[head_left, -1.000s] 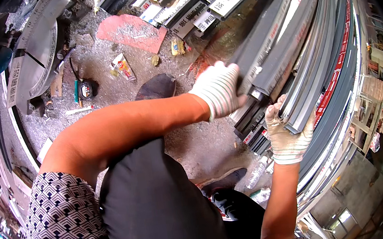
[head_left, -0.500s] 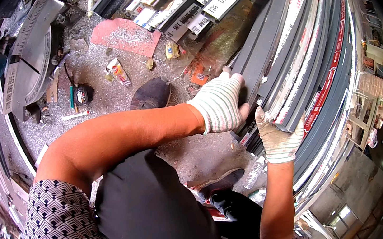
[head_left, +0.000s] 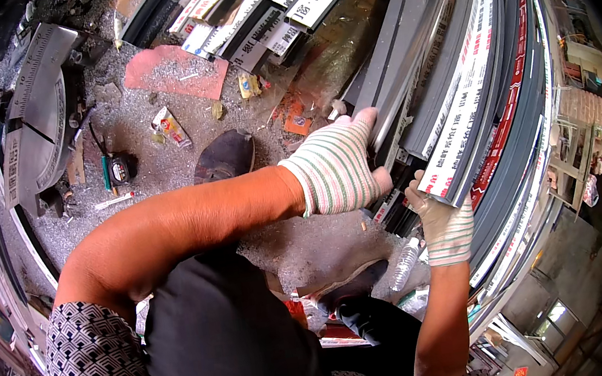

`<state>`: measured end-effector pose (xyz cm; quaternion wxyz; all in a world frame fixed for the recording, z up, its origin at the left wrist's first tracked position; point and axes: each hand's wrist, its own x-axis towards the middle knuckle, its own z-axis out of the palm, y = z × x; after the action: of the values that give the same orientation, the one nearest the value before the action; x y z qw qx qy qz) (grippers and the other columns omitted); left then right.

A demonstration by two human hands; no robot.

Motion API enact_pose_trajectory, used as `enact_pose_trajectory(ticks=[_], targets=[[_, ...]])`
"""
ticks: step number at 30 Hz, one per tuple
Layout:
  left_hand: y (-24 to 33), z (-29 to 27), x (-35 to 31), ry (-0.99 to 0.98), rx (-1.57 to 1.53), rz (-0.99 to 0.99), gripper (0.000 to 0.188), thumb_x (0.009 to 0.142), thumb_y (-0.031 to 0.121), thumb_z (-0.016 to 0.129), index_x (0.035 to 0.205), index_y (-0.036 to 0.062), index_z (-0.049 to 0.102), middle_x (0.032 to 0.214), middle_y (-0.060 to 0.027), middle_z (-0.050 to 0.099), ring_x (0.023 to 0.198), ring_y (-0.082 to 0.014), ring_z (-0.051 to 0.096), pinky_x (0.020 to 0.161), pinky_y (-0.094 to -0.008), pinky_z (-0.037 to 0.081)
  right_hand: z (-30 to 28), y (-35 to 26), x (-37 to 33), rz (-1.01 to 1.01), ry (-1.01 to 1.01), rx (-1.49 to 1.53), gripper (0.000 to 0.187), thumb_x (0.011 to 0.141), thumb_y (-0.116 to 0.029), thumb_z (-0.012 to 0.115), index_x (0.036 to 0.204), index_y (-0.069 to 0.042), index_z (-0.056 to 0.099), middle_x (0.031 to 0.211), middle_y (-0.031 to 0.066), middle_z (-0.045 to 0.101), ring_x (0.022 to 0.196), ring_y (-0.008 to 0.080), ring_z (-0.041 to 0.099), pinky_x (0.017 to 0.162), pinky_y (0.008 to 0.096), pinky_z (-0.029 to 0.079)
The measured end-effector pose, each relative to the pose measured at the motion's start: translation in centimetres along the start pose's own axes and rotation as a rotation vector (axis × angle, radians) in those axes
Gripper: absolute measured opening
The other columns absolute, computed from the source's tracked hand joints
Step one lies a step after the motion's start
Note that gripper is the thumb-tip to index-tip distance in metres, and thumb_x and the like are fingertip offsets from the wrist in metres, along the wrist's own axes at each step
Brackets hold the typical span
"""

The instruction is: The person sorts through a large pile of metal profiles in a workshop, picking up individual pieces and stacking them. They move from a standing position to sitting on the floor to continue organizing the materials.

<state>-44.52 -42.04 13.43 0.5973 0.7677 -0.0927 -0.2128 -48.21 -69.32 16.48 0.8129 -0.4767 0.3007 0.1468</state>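
Both my hands wear white knit work gloves with green-striped cuffs. My left hand [head_left: 336, 165] reaches across from the left, its thumb and fingers closed around the near end of a grey metal profile [head_left: 390, 120]. To its right, my right hand [head_left: 445, 227] comes up from below. It is closed around the end of a long profile with white printed film [head_left: 455, 158], whose end covers part of the palm and fingers. Several more long profiles lie in the same stack, among them one with a red film strip [head_left: 509, 123].
Another bundle of film-covered profiles [head_left: 281, 29] lies at the top. A tape measure [head_left: 118, 170], a pink sheet [head_left: 174, 72] and a crumpled wrapper [head_left: 170, 127] lie on the chip-strewn floor. A metal saw table with a scale [head_left: 39, 77] stands at the left. A plastic bottle [head_left: 405, 265] lies near my right wrist.
The end of the white-filmed profile has come over my right palm and now lies within its fingers. My left hand keeps close to the grey profile's end. The view has shifted slightly.
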Motion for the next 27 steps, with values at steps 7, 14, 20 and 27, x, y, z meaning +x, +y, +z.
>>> enact_pose_trajectory(ticks=[7,14,20,27], targets=[[2.1,-0.5,0.1,-0.144,0.025,-0.115,0.088,0.078,0.034,0.07,0.146,-0.0097,0.035,0.126,-0.0406,0.052,0.12,-0.0506,0.054,0.107,-0.0457,0.044,-0.3,6.8,-0.1,0.231,0.159,-0.084,0.061,0.101,-0.051,0.043,0.14,-0.004,0.047,0.135,0.0147,0.055,0.124,0.031,0.052,0.108,0.0466,0.04],[1.8,-0.3,-0.2,-0.138,0.109,-0.081,0.09,0.081,0.038,0.069,0.148,-0.0087,0.032,0.127,-0.0448,0.051,0.127,-0.0534,0.049,0.11,-0.0465,0.041,5.5,10.7,2.4,0.161,-0.063,0.556,0.057,0.1,-0.047,0.05,0.142,-0.008,0.051,0.142,0.0106,0.057,0.132,0.028,0.053,0.117,0.0456,0.036],[2.0,-0.8,0.0,-0.167,0.118,-0.068,0.09,0.082,0.04,0.068,0.148,-0.0086,0.033,0.126,-0.0447,0.052,0.125,-0.054,0.05,0.109,-0.0467,0.041,6.0,10.4,3.4,0.128,-0.035,0.619,0.049,0.1,-0.039,0.05,0.138,-0.008,0.056,0.138,0.012,0.061,0.126,0.0295,0.058,0.112,0.0461,0.042],[2.2,-1.1,0.4,-0.15,0.166,-0.07,0.089,0.083,0.051,0.07,0.141,-0.0094,0.04,0.115,-0.0379,0.058,0.104,-0.0482,0.063,0.093,-0.045,0.052,6.9,10.1,3.5,0.119,-0.045,0.59,0.054,0.099,-0.045,0.044,0.136,-0.009,0.057,0.134,0.0135,0.062,0.124,0.031,0.058,0.111,0.0476,0.043]])
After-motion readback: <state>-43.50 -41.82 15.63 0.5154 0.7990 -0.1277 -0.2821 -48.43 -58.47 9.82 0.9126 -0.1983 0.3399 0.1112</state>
